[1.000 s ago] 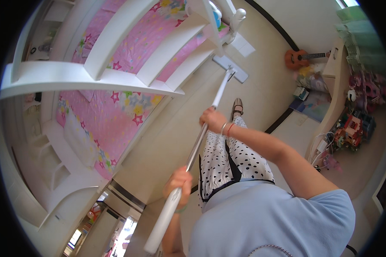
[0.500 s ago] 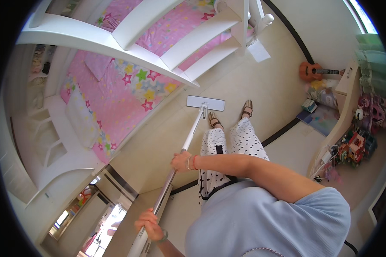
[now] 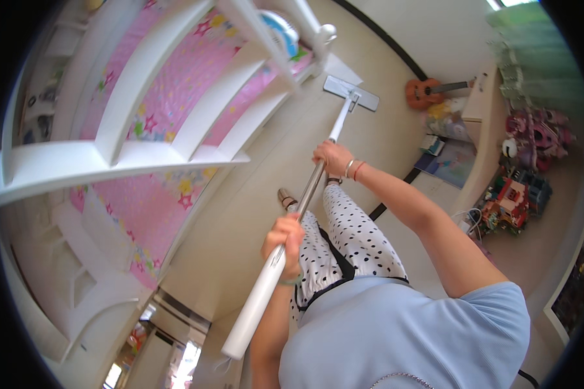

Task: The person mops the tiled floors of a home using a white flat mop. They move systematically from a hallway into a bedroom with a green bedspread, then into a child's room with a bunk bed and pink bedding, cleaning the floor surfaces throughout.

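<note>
A flat mop (image 3: 259,305) with a white and metal pole runs slantwise across my body. Its grey rectangular head (image 3: 336,85) lies on the floor ahead, against a pale flat sheet (image 3: 345,70) by the bed post. My left hand (image 3: 284,241) wraps round the pole near its upper white grip. Farther down the pole, my right hand (image 3: 334,158) is closed round it, with a bracelet and a red cord at the wrist. Below the pole show my sandalled left foot (image 3: 287,198) and spotted trousers (image 3: 363,233).
On the left stands a white bunk bed with wide ladder steps (image 3: 220,117) and pink star bedding (image 3: 133,217). A small guitar (image 3: 425,94) leans by the right wall. Near it are a curved wooden cabinet (image 3: 483,142), a blue folder (image 3: 428,162) and several toys (image 3: 509,201).
The mop head has slid forward and to the right, up to the pale sheet. Both hands moved forward and right with the pole, and my feet have shifted in a step.
</note>
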`<state>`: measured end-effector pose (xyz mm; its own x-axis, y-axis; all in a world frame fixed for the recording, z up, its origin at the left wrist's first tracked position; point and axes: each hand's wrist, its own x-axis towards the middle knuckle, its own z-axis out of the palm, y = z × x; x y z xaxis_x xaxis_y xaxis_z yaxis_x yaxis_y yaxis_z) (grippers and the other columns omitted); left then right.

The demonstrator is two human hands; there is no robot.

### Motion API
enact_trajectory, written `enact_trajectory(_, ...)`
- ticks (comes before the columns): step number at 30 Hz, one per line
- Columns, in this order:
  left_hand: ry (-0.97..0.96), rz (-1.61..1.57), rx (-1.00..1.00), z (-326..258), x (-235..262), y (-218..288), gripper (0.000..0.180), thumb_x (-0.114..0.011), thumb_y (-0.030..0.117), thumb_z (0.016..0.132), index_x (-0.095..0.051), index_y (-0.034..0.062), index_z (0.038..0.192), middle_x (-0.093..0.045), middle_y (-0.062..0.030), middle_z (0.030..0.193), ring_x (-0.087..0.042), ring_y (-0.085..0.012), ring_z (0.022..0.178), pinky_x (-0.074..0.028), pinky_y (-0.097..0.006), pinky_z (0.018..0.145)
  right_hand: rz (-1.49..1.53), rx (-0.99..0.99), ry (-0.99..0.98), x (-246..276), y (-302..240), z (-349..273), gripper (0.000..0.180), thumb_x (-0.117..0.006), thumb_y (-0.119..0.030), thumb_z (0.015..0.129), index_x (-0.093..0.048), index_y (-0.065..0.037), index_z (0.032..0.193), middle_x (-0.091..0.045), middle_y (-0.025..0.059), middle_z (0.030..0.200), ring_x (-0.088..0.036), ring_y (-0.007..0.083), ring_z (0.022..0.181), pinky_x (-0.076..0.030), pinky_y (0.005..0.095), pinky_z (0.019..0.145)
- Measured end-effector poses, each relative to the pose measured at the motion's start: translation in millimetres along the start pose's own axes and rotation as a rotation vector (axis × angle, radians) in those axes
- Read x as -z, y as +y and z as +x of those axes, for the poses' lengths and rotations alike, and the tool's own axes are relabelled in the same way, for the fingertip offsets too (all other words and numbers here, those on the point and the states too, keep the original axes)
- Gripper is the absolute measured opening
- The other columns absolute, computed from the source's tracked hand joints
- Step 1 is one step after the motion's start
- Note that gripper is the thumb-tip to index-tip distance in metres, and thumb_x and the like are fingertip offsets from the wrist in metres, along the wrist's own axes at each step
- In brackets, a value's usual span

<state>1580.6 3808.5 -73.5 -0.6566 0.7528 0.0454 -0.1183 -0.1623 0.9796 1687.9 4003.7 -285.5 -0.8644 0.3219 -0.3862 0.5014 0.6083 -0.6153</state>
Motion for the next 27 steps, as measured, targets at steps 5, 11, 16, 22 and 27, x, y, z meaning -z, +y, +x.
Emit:
enact_trajectory(5, -0.108, -0.058, -0.047, 62, -77, -77, 0.015, -0.048, -0.001, 0.093, -0.042, 0.0078, 0.083, -0.052, -0.0051, 0.070, -0.053, -0.0179, 0.070, -0.047, -0.050, 0.094, -0.062, -0.278, 0.121, 52, 101, 12, 0.010, -0.062, -0.012, 0.079, -0.065, -0.019, 0.087, -0.060, -0.0002, 0.093, -0.055, 0.0224, 0.103, -0.044, 0.0393, 0.080)
enact_trajectory(11, -0.195, -0.003, -0.089, 49, -113, -86, 0.017, -0.052, -0.003, 0.090, -0.045, 0.0069, 0.079, -0.056, -0.0057, 0.070, -0.055, -0.0175, 0.067, -0.049, -0.050, 0.091, 0.005, -0.309, 0.207, 53, 129, -27, 0.008, -0.063, -0.011, 0.079, -0.061, -0.018, 0.082, -0.058, -0.0008, 0.091, -0.053, 0.0230, 0.103, -0.043, 0.0386, 0.079)
enact_trajectory(16, -0.297, -0.028, -0.026, 10, -102, -70, 0.019, -0.053, -0.009, 0.085, -0.045, 0.0048, 0.075, -0.058, -0.0073, 0.070, -0.058, -0.0191, 0.067, -0.051, -0.049, 0.089, 0.089, -0.302, 0.326, -2, 121, -84, 0.008, -0.064, -0.010, 0.075, -0.060, -0.017, 0.076, -0.057, 0.0011, 0.086, -0.055, 0.0266, 0.098, -0.048, 0.0399, 0.076)
enact_trajectory(22, -0.469, 0.070, -0.022, -35, -61, -9, 0.020, -0.057, -0.016, 0.076, -0.047, 0.0016, 0.073, -0.059, -0.0111, 0.071, -0.061, -0.0224, 0.068, -0.055, -0.049, 0.086, 0.164, -0.277, 0.428, -64, 47, -132, 0.007, -0.064, -0.011, 0.076, -0.060, -0.015, 0.073, -0.059, 0.0029, 0.083, -0.055, 0.0274, 0.094, -0.050, 0.0400, 0.075)
enact_trajectory(27, -0.429, 0.128, 0.126, -40, 29, 48, 0.017, -0.056, -0.008, 0.082, -0.046, 0.0042, 0.078, -0.058, -0.0096, 0.071, -0.060, -0.0210, 0.071, -0.052, -0.052, 0.089, 0.258, -0.158, 0.495, -107, -54, -100, 0.008, -0.066, -0.011, 0.074, -0.059, -0.014, 0.072, -0.058, 0.0037, 0.076, -0.056, 0.0274, 0.082, -0.049, 0.0393, 0.072)
